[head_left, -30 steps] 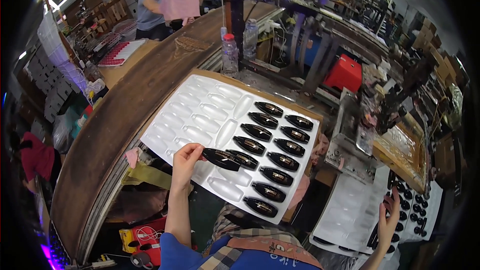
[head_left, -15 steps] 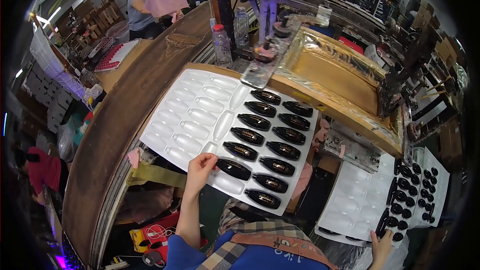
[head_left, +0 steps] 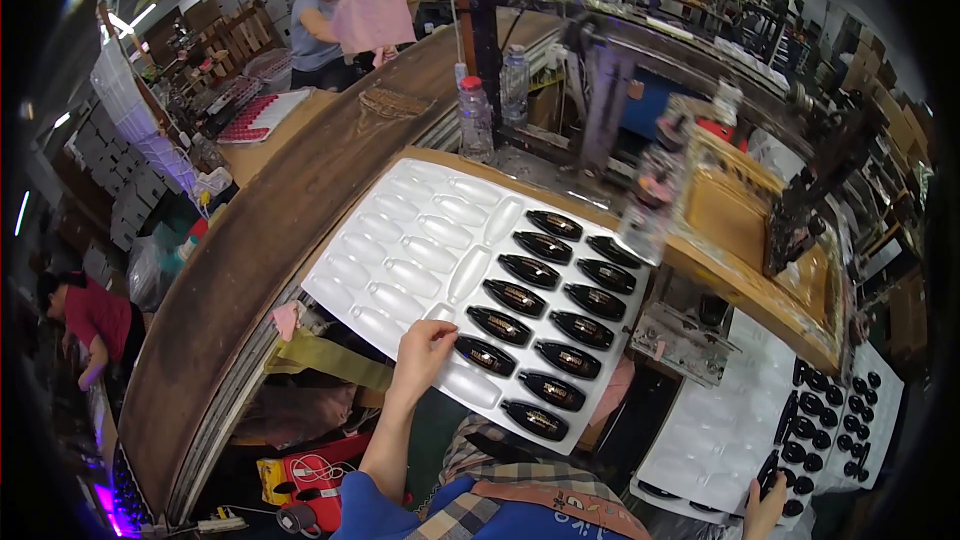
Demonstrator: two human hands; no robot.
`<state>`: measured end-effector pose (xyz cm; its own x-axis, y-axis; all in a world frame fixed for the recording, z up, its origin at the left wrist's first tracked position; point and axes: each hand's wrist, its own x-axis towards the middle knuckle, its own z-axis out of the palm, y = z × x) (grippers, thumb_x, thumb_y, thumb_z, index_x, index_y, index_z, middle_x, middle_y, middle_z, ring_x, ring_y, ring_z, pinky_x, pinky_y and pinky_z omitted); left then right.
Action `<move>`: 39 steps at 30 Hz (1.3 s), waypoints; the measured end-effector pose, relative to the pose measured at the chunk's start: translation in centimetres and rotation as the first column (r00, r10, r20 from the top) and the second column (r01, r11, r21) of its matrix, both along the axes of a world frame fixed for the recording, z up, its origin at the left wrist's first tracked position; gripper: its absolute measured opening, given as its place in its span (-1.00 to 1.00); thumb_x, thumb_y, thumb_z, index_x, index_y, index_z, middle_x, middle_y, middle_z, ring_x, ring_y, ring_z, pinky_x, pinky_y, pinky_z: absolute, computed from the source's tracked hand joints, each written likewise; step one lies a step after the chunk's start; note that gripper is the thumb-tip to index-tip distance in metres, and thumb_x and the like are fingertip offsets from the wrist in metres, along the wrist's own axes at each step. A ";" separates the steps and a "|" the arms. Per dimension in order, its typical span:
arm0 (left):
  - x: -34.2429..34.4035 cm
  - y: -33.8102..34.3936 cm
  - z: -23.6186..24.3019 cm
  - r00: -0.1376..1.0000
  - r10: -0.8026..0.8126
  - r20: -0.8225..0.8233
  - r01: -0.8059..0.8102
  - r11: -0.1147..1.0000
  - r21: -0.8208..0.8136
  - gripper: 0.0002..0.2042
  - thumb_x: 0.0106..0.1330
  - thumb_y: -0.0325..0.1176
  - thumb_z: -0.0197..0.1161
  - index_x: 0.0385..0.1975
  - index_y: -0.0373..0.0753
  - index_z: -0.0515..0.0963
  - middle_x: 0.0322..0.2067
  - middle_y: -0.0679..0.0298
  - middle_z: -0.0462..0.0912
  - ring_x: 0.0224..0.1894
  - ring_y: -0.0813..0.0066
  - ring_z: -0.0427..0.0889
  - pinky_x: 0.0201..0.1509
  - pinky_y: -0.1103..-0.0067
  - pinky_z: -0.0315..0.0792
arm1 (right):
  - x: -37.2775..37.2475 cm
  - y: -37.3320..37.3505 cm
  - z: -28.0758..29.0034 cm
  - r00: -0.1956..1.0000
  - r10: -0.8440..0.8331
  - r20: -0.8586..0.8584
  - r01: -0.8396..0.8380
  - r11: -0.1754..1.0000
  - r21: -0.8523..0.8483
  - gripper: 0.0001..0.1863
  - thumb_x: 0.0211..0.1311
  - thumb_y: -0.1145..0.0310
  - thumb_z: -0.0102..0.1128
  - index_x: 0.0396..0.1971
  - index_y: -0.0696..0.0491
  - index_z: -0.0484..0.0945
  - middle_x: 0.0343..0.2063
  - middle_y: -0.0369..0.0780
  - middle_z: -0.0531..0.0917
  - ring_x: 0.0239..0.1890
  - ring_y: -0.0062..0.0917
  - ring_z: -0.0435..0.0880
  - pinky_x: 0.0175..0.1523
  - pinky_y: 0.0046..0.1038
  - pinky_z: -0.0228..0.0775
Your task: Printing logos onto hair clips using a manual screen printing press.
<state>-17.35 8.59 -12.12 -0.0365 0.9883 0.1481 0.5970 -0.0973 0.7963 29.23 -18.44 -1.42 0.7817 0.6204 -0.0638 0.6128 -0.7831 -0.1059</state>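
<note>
A white moulded tray (head_left: pixel 385 230) lies in front of me, its right half holding rows of glossy black bottle-shaped pieces with gold print. My left hand (head_left: pixel 425 352) is closed in a pinch at the narrow left end of one black printed piece (head_left: pixel 486 356), which sits in a tray pocket. Down at the lower right, my right hand (head_left: pixel 764 510) has its fingers closed around a dark bottle-shaped piece (head_left: pixel 769 473). This piece is at the edge of a second white tray (head_left: pixel 700 410), beside several small black pieces (head_left: pixel 812 424).
A wooden-framed printing screen (head_left: pixel 735 285) on a metal machine stands right of the tray. A curved brown belt (head_left: pixel 250 270) runs along the left. Behind the tray stands a clear red-capped bottle (head_left: pixel 475 120). Two other people (head_left: pixel 322 25) work farther off at the left.
The printing screen has slid to the right, away from the tray. My right hand now grips a dark piece. My left hand stays at the same printed piece. The whole view has shifted slightly.
</note>
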 end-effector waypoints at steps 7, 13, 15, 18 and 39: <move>3.2 1.7 4.0 1.000 0.019 0.020 -0.023 0.967 0.254 -0.90 0.04 -0.49 0.14 -0.44 -0.32 0.52 -0.48 0.12 0.54 -0.36 0.22 0.50 -0.27 0.48 0.37 | -0.8 0.5 1.5 0.998 0.060 -0.008 -0.059 0.994 0.087 -0.49 0.07 0.22 0.07 -0.04 0.23 0.28 -0.19 0.05 0.47 -0.13 -0.19 0.46 -0.03 -0.39 0.26; 13.1 7.1 10.0 0.878 -0.475 0.050 0.330 0.679 0.656 -0.86 0.10 -0.48 0.10 -0.36 -0.34 0.50 -0.35 0.13 0.54 -0.16 0.22 0.45 -0.07 0.45 0.31 | 0.5 1.4 1.6 0.982 0.184 -0.030 -0.154 0.892 0.426 -0.66 0.18 0.29 -0.05 -0.11 0.19 0.39 -0.14 -0.08 0.47 -0.09 -0.30 0.42 -0.02 -0.39 0.23; 17.4 8.6 11.7 0.774 -0.633 0.015 0.442 0.557 0.703 -0.81 0.05 -0.51 0.10 -0.30 -0.34 0.44 -0.30 0.09 0.50 -0.10 0.16 0.41 0.00 0.42 0.25 | 0.6 2.2 1.9 0.968 0.252 -0.003 -0.227 0.875 0.427 -0.70 0.22 0.33 -0.12 -0.12 0.15 0.41 -0.09 -0.11 0.44 -0.01 -0.32 0.36 0.04 -0.41 0.17; 21.8 10.0 12.6 0.529 -0.841 0.111 0.721 0.515 0.465 -0.74 -0.05 -0.62 0.00 -0.28 -0.41 0.39 -0.32 0.03 0.47 -0.15 0.09 0.40 -0.04 0.41 0.26 | 0.4 3.4 2.4 0.904 0.424 0.063 -0.396 0.769 0.501 -0.69 0.23 0.29 -0.12 -0.08 0.09 0.41 0.02 -0.10 0.33 0.09 -0.34 0.26 0.10 -0.43 0.10; 23.6 15.0 12.4 0.157 -0.697 0.700 0.763 0.536 0.362 -0.80 0.12 -0.42 0.14 -0.30 -0.39 0.49 -0.37 0.38 0.52 -0.32 0.67 0.42 -0.26 0.70 0.32 | -0.5 15.6 2.1 0.844 0.495 -0.207 -0.192 0.639 0.745 -0.44 -0.10 0.44 0.25 -0.03 0.22 0.29 -0.05 -0.13 0.40 0.01 -0.44 0.34 0.06 -0.47 0.15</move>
<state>6.26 23.58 0.31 0.6552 0.6253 0.4238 -0.4800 -0.0887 0.8728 28.73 -2.83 0.71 0.5088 0.8206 0.2601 0.6146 -0.1347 -0.7772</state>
